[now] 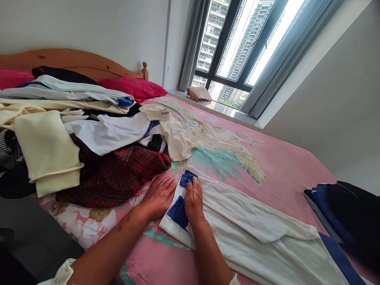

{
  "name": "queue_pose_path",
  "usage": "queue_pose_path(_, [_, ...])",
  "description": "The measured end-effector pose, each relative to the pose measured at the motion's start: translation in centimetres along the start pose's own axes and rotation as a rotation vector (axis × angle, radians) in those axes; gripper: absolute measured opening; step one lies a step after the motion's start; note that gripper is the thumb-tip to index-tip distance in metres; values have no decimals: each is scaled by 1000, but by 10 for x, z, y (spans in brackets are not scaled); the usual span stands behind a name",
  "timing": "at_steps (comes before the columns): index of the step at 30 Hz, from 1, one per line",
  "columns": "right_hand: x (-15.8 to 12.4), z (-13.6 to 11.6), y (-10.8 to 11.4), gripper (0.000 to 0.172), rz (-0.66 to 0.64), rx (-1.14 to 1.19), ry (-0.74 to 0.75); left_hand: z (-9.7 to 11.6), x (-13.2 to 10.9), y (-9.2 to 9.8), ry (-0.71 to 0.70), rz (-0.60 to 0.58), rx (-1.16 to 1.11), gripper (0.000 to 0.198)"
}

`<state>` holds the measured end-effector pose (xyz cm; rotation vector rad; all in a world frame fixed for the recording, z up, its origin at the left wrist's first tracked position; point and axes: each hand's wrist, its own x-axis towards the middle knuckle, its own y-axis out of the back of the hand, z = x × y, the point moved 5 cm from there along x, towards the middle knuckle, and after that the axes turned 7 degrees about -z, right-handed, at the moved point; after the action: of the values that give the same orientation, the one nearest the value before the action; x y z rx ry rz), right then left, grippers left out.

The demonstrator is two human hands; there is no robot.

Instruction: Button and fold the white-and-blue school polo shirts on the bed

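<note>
A long white garment (243, 209) with blue ribbed cuffs (189, 178) lies flat and folded lengthwise on the bed, its far right end showing a blue band. Flat beside its left edge rests my left hand (160, 196), fingers stretched out and fingertips close to the white cloth. My right hand (194, 202) lies on top of the garment between the two blue cuffs, fingers straight and close together, holding nothing. A red plaid garment (127, 170) sits just beyond my left hand.
A heap of loose clothes covers the left of the bed, including a cream garment (47, 146) and a white one (113, 132). Dark folded clothes (347, 209) are stacked at right. A beige folded cloth (198, 94) sits on the windowsill. Pink bedding (285, 158) lies underneath.
</note>
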<state>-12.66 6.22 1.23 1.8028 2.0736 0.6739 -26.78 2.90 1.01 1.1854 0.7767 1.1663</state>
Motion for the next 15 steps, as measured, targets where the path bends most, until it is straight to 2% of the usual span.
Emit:
queue_pose_path(3, [-2,8,-8,68,60,53,20,1,7,-5,39,-4,55,46])
queue_pose_path(8, [-4,8,3,63,142,157,31,5,31,-17,210,-17,124,48])
queue_pose_path(12, [-4,14,9,67,196,311,32,22,54,-33,120,-60,-25,43])
queue_pose_path(15, [-1,27,11,69,260,667,11,41,70,-45,50,-67,-305,49])
